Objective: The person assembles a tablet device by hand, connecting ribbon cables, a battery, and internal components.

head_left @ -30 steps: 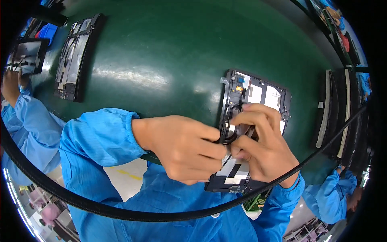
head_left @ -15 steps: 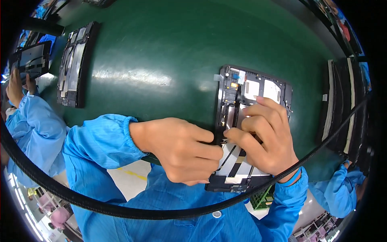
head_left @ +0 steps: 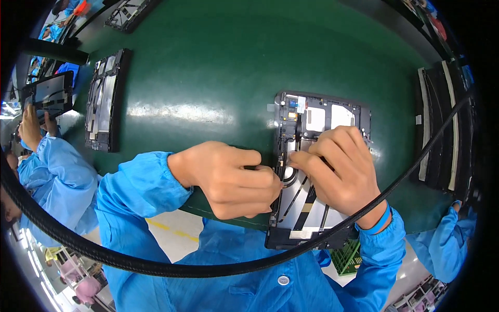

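An opened tablet (head_left: 316,120) lies on the green table, its black frame, silvery plates and small circuit parts exposed. Inside its left edge a thin black cable (head_left: 290,182) bends in a loop. My right hand (head_left: 340,174) rests over the tablet's middle, fingers curled, with thumb and forefinger closed on the cable. At the left edge my left hand (head_left: 228,179) is closed, knuckles up. Its fingertips are close to the cable loop, and what they pinch is hidden.
Stacked opened tablets (head_left: 106,101) stand at the left, with others (head_left: 126,14) at the far left. A co-worker's hand (head_left: 31,127) holds another tablet. Black padded strips (head_left: 436,130) line the right side. A thick black braided cord (head_left: 208,269) crosses in front of me.
The view has shifted slightly. The cable, straighter before, now shows a curved loop near my left fingertips. My right fingers have closed up more, and my left hand remains at the tablet's edge.
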Demonstrator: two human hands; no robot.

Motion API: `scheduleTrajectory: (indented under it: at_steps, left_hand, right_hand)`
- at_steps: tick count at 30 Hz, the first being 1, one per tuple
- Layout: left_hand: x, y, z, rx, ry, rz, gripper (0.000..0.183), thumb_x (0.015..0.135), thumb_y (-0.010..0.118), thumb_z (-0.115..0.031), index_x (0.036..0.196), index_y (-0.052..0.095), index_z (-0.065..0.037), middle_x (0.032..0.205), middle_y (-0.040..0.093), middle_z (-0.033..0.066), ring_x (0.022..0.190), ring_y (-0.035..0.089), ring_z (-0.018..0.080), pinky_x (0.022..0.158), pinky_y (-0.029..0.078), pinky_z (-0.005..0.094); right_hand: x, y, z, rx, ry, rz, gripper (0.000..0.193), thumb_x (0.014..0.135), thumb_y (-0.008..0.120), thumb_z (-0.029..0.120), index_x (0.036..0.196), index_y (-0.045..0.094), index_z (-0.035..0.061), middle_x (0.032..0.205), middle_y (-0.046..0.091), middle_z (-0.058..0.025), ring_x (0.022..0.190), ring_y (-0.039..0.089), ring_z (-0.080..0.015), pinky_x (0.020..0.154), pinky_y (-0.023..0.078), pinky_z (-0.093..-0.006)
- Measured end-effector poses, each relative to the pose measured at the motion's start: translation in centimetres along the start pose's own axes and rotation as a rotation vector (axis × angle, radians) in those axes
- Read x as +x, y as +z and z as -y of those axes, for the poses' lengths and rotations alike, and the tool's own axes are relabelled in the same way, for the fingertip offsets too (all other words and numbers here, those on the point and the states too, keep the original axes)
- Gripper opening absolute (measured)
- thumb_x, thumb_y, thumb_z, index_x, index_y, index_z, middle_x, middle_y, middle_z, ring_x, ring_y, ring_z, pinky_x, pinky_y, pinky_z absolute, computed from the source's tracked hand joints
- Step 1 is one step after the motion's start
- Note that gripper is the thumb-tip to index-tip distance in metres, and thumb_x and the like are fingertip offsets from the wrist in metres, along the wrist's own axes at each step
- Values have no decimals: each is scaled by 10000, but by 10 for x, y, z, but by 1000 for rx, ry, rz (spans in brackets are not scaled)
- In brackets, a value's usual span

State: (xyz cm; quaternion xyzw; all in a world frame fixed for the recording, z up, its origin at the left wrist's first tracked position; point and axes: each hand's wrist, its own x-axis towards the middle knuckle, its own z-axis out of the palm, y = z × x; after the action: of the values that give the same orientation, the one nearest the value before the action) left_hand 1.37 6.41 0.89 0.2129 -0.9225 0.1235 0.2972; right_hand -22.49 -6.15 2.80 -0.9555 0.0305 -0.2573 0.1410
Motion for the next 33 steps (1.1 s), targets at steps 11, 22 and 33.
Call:
scheduleTrajectory:
  at_steps: [11, 22, 33]
  left_hand:
    - [4, 9, 1, -82, -88, -112, 217, 867, 781, -224, 783, 668, -58, 868, 659, 66, 748, 601, 175, 547, 432, 299]
    - [2, 7, 3, -44, -34, -126, 269, 910, 765, -276, 844, 732, -17, 911, 697, 98, 756, 640, 202, 563, 447, 316]
    - [6, -1, 24, -24, -80, -15, 320, 1014, 653, -282, 908, 800, -17, 900, 745, 65, 760, 662, 196, 624, 525, 312]
  right_hand:
    - [3, 0, -4, -5, -23, 11, 247, 743, 794, 90, 981, 755, 40, 890, 598, -55, 915, 638, -259, 810, 519, -404]
    - [16, 6, -20, 418, 110, 15, 132, 840, 886, 88, 912, 777, 70, 868, 635, -74, 853, 609, -290, 768, 476, -404]
    - [21, 4, -25, 579, 216, -48, 125, 835, 885, 35, 928, 802, 45, 841, 718, -82, 788, 639, -275, 733, 491, -399]
